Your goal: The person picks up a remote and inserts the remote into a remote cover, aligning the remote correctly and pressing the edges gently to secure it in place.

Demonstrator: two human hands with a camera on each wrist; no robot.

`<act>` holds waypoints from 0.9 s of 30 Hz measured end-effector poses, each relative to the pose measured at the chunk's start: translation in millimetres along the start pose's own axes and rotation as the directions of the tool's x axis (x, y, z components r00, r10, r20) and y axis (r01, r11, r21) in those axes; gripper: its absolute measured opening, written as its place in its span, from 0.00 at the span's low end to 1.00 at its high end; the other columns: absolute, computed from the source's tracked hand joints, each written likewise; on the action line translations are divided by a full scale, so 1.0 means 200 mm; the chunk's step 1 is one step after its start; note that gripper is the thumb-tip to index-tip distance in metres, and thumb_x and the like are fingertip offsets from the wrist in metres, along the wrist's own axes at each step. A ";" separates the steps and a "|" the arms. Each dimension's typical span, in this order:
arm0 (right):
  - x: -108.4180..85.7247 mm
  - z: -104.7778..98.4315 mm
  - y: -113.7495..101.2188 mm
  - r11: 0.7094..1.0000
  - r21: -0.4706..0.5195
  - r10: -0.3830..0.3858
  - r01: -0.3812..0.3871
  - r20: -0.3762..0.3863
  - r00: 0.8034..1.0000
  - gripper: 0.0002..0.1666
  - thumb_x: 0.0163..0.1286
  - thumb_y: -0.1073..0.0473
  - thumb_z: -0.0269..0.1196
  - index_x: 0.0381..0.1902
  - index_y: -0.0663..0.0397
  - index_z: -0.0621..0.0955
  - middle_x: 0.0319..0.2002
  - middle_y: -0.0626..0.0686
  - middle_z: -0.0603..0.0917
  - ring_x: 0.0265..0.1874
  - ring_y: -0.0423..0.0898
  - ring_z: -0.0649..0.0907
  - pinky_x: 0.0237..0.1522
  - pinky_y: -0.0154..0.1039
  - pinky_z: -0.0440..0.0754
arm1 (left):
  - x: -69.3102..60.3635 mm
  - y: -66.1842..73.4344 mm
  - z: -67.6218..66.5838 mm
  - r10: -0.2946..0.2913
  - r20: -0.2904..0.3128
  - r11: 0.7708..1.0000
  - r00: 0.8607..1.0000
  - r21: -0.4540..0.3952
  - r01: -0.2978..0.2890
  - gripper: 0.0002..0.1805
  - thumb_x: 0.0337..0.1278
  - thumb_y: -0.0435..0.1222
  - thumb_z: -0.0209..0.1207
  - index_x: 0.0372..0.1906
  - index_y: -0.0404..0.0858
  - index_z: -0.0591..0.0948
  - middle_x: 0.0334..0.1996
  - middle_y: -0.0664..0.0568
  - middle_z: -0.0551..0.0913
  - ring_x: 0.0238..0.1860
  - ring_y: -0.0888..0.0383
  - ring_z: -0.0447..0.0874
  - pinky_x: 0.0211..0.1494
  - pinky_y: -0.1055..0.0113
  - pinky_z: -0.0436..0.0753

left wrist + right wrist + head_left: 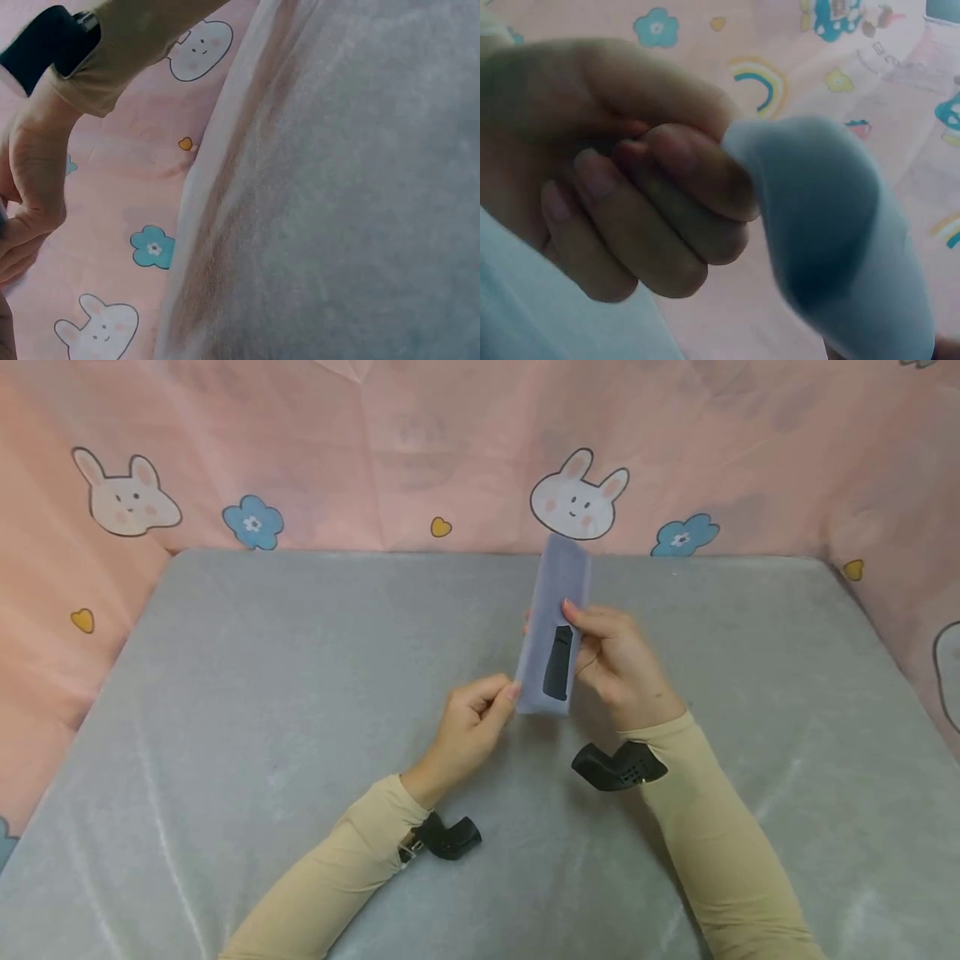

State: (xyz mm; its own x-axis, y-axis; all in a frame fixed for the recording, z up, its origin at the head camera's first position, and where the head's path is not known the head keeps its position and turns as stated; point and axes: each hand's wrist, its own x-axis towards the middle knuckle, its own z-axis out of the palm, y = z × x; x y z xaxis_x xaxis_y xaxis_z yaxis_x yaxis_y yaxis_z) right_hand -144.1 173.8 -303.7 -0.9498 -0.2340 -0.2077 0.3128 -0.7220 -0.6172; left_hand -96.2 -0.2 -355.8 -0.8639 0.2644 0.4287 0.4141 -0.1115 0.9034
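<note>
A narrow, pale lilac pouch (542, 610) is held up over the table, tilted, with a dark elongated shape (557, 664) showing on its lower front. Whether that shape is printed or lies inside, I cannot tell. My left hand (472, 718) pinches the pouch's lower left corner between thumb and curled index finger. On its right edge my right hand (618, 664) grips it, thumb in front and fingers mostly hidden behind. The right wrist view shows the left hand (645, 172) at the hollow, open end of the pouch (900, 300). The left wrist view catches the right hand (37, 172).
A grey cloth (300, 652) covers the table. Behind it hangs a pink curtain (337, 460) printed with rabbits, flowers and hearts. Each wrist carries a black camera mount, the left one (450, 837) near the table and the right one (618, 766) below the pouch.
</note>
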 end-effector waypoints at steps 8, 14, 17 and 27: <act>0.00 0.01 0.02 0.988 -0.117 -0.102 0.101 -0.005 0.995 0.10 0.69 0.70 0.54 0.47 0.68 0.76 0.36 0.62 0.85 0.35 0.53 0.85 0.43 0.41 0.82 | 0.00 -0.01 -0.01 -0.141 0.086 0.988 0.986 -0.043 0.145 0.19 0.69 0.32 0.40 0.24 0.26 0.72 0.16 0.39 0.68 0.18 0.62 0.63 0.21 0.72 0.65; 0.00 0.04 0.06 0.923 -0.336 -0.190 0.190 0.032 0.981 0.11 0.69 0.66 0.57 0.47 0.66 0.77 0.35 0.57 0.86 0.34 0.49 0.86 0.40 0.40 0.83 | -0.01 -0.02 -0.01 -0.262 0.127 0.964 0.957 -0.003 0.265 0.15 0.65 0.34 0.48 0.36 0.24 0.76 0.19 0.44 0.71 0.20 0.62 0.68 0.24 0.72 0.69; 0.00 0.04 0.07 0.906 -0.376 -0.194 0.197 0.045 0.980 0.12 0.69 0.67 0.56 0.48 0.69 0.75 0.34 0.57 0.86 0.33 0.48 0.86 0.38 0.39 0.83 | 0.00 -0.02 -0.01 -0.322 0.139 0.945 0.937 -0.016 0.327 0.12 0.60 0.31 0.54 0.42 0.24 0.77 0.24 0.45 0.76 0.23 0.63 0.72 0.26 0.72 0.73; -0.01 0.04 0.08 0.884 -0.442 -0.160 0.155 0.024 0.987 0.12 0.70 0.70 0.52 0.49 0.64 0.76 0.32 0.51 0.85 0.30 0.44 0.85 0.35 0.36 0.83 | 0.00 -0.02 0.00 -0.420 0.155 0.899 0.894 -0.067 0.434 0.15 0.53 0.27 0.61 0.47 0.24 0.76 0.27 0.51 0.78 0.25 0.66 0.74 0.28 0.73 0.74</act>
State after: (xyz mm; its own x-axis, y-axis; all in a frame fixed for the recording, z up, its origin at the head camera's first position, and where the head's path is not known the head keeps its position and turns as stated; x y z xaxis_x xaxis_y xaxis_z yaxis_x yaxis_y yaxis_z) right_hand -138.0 156.6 -307.0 -0.9875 -0.1310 -0.0874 0.1321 -0.3867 -0.9127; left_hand -99.2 -0.4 -359.9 -0.9021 0.4316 0.0019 -0.0217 -0.0498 0.9985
